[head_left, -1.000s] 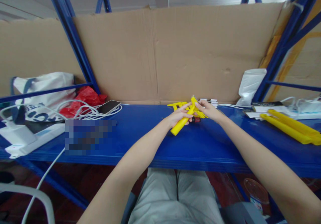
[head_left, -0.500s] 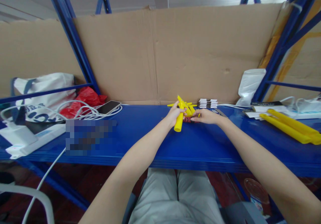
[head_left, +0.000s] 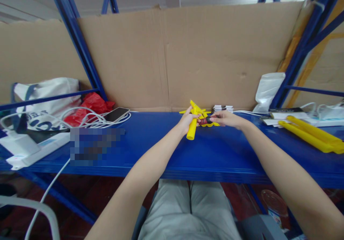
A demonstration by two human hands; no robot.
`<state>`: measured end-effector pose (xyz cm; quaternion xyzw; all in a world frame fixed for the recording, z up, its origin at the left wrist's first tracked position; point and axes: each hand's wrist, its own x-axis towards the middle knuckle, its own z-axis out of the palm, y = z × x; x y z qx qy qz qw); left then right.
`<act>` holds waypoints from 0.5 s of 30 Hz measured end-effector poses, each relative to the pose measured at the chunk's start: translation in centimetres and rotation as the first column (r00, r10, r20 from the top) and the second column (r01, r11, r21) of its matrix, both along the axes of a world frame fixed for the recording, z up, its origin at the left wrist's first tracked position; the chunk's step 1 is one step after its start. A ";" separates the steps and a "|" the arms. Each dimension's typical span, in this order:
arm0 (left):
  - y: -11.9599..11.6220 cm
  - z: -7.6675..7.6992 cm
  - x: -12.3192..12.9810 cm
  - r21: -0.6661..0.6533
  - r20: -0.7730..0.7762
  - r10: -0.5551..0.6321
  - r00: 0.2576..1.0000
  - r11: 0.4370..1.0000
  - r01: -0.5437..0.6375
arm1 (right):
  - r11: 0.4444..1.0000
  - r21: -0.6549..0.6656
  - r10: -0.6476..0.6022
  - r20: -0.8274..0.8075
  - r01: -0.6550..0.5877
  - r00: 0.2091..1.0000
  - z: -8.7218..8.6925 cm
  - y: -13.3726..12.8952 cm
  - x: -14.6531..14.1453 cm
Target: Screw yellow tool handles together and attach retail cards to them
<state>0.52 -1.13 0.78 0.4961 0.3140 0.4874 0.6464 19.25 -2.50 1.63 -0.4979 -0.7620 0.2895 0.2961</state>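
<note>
My left hand (head_left: 185, 121) is closed around a yellow plastic piece with a round tube (head_left: 191, 129) pointing down toward me and a thin arm angled up behind. In my right hand (head_left: 228, 119) the fingers pinch the black end of a small dark red and black object (head_left: 205, 120), whose kind I cannot make out. Its red end lies close beside the fingers of my left hand. Behind and below both hands, several thin yellow parts (head_left: 209, 125) rest on the blue tabletop (head_left: 161, 147), partly hidden.
Small white and black packs (head_left: 223, 109) stack against the cardboard wall (head_left: 215, 61). Long yellow tubes (head_left: 309, 136) lie at the right, near a white pouch (head_left: 268, 93). A phone (head_left: 117, 114), white cables, a red bag (head_left: 92, 107) and a power strip (head_left: 40, 150) occupy the left.
The red and black object has come off the tabletop and is now raised in my right hand, which moved slightly up and right. My left hand stays nearly still.
</note>
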 end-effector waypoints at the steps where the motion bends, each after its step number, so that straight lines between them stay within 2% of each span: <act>1: -0.1 0.1 0.0 0.006 0.018 -0.008 1.000 1.000 0.007 | 1.000 0.000 -0.030 -0.083 0.030 0.996 0.2 -0.1 0.1; 3: -0.2 0.2 0.0 0.007 0.039 -0.012 0.999 1.000 0.012 | 0.997 0.009 -0.075 -0.270 0.081 0.960 0.5 -0.2 0.1; 7: -0.1 0.0 0.1 -0.023 0.004 0.009 1.000 1.000 -0.009 | 0.974 0.089 -0.117 -0.583 0.207 0.804 1.2 -0.4 0.4; 11: 0.0 -0.4 0.1 -0.048 -0.058 -0.018 0.998 0.999 0.015 | 0.930 0.167 -0.128 -0.689 0.328 0.713 1.7 -0.2 1.1; 15: 0.1 -0.7 0.1 -0.049 -0.084 -0.027 0.996 0.999 0.023 | 0.846 0.213 -0.175 -0.755 0.488 0.632 1.8 0.7 2.2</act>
